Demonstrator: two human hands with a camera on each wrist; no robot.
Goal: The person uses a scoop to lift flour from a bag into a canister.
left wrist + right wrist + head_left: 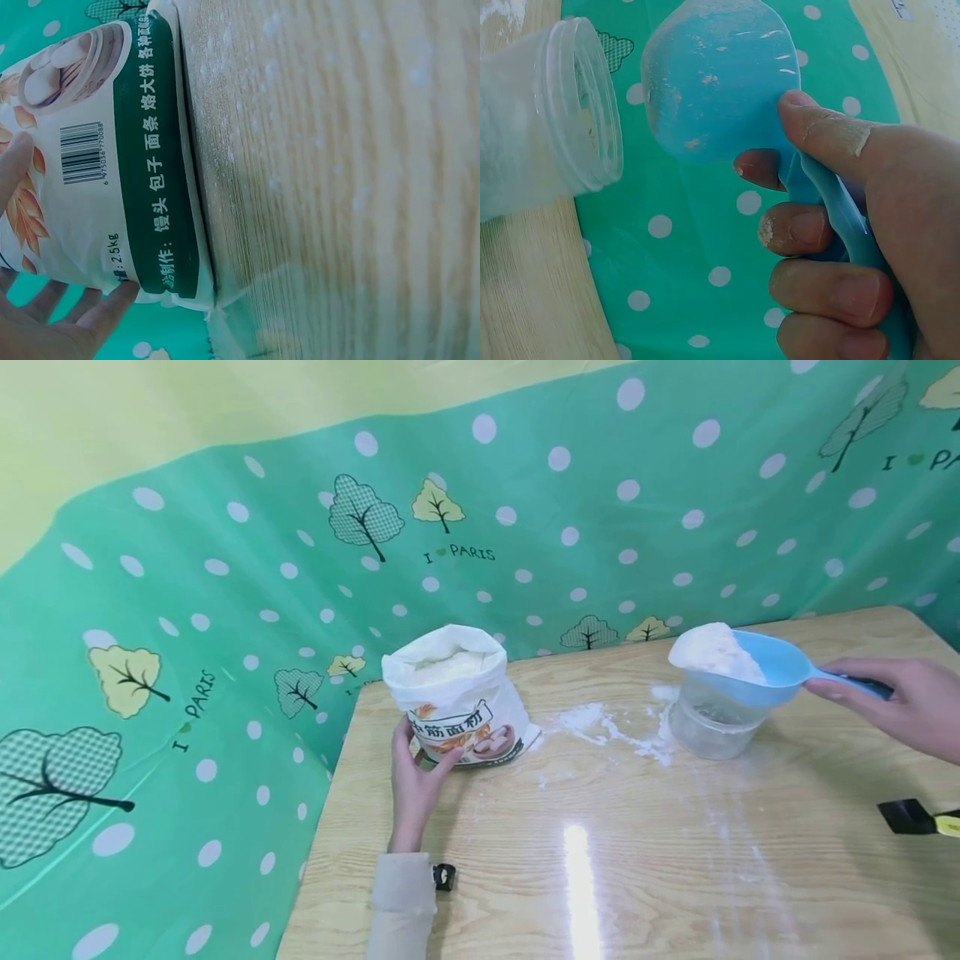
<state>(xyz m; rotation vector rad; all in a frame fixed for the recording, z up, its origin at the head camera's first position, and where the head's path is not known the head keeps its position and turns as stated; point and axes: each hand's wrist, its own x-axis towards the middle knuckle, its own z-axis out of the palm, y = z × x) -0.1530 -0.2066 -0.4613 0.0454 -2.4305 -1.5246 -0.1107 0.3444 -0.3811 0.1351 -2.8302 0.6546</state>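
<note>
A white flour bag (461,697) stands with its top rolled open at the left of the table, flour (450,667) inside. My left hand (422,777) holds its lower left side, the thumb across the printed front and the other fingers round the edge. On the right, my right hand (903,697) grips the handle of a blue scoop (780,664). Flour (712,652) heaps at the scoop's front end. Beneath it is a clear plastic jar (708,739), its open mouth (596,112) facing the scoop's underside in the right wrist view. White powder marks the right fingers.
Spilled flour (588,722) lies on the wooden table (510,877) between bag and jar. A black and yellow tool (907,817) sits at the right edge. Behind the table hangs a green dotted curtain (525,568). A small black item (445,877) is by the left sleeve.
</note>
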